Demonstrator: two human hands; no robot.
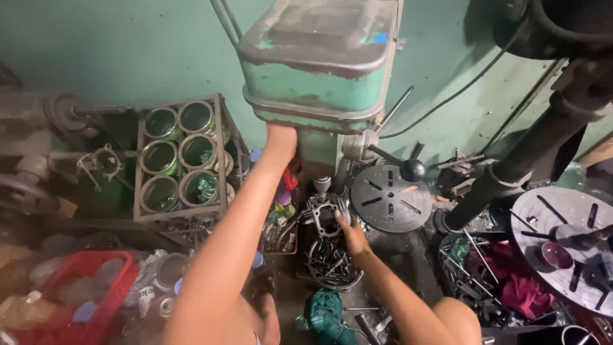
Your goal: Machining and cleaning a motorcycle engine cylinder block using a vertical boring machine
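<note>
A green drill press (317,61) stands in front of me. My left hand (281,142) reaches up under its head on the left side, and its fingers are hidden against the machine. My right hand (350,235) rests on a grey metal engine cylinder part (324,214) that sits on the press table under the spindle chuck (322,185). The fingers curl over the part's right edge.
A wire rack (181,156) with several green tins stands at left. A red basket (89,287) lies at lower left. A round slotted table (391,198) and black-knobbed feed handle (412,169) are at right, another slotted disc (568,246) farther right. Metal scraps (329,262) lie below.
</note>
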